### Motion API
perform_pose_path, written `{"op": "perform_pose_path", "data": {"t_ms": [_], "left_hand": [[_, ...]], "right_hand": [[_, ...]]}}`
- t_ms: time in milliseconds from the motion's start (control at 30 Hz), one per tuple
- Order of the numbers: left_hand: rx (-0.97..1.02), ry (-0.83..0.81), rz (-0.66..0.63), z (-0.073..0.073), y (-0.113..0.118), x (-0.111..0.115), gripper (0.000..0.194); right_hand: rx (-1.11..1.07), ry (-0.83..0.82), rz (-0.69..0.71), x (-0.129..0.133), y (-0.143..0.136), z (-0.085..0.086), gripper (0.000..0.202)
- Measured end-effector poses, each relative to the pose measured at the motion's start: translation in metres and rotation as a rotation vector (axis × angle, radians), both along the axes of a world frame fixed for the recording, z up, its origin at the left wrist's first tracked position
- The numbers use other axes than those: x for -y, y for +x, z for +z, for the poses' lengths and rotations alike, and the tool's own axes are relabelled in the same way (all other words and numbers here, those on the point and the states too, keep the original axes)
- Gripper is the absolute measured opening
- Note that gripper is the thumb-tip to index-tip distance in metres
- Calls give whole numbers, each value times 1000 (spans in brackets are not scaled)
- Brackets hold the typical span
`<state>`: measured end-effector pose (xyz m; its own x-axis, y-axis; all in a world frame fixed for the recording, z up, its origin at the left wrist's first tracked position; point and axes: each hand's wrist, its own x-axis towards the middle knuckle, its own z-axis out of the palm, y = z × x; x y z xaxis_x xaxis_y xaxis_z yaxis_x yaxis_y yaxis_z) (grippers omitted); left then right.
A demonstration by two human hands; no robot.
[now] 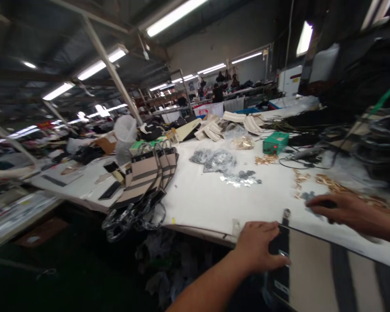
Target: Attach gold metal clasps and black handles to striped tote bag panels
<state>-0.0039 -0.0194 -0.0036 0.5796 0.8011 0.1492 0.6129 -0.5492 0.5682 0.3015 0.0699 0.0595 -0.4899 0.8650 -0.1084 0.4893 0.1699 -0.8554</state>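
Note:
My left hand (256,247) grips the black edge of a beige panel with black stripes (310,264), thumb on top. The panel lies at the table's front edge, its right part running out of view. A small metal clasp piece (286,215) sticks up from its far corner. My right hand (351,213) hovers over the table beyond the panel, its fingers curled together beside small grey metal pieces (308,197). Something dark shows among those fingers, but blur hides what it is. Gold-coloured metal pieces (333,184) lie scattered just past this hand.
A stack of similar striped panels with handles (144,173) hangs over the table edge at left. Plastic bags of hardware (219,160) and loose silver pieces (242,178) lie mid-table. Behind them are a green box (275,143), a cabled tool (307,152) and curved cream pieces (209,129).

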Motion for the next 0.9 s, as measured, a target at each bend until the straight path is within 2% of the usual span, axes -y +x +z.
{"op": "perform_pose_path", "data": {"t_ms": [67, 167, 300, 467, 700, 900], "left_hand": [[-40, 25, 4, 5, 4, 1, 77], [-87, 64, 24, 8, 6, -7, 70], [-101, 83, 2, 8, 6, -14, 69], [-113, 82, 25, 9, 8, -12, 72], [-111, 59, 24, 8, 9, -14, 76], [-101, 50, 41, 8, 9, -15, 77]], "right_hand": [[131, 7, -91, 18, -20, 12, 29], [214, -6, 61, 23, -51, 22, 30], [278, -73, 133, 14, -74, 18, 30], [328, -12, 197, 12, -81, 10, 39], [314, -110, 231, 8, -81, 6, 23], [442, 142, 177, 16, -86, -2, 20]]}}
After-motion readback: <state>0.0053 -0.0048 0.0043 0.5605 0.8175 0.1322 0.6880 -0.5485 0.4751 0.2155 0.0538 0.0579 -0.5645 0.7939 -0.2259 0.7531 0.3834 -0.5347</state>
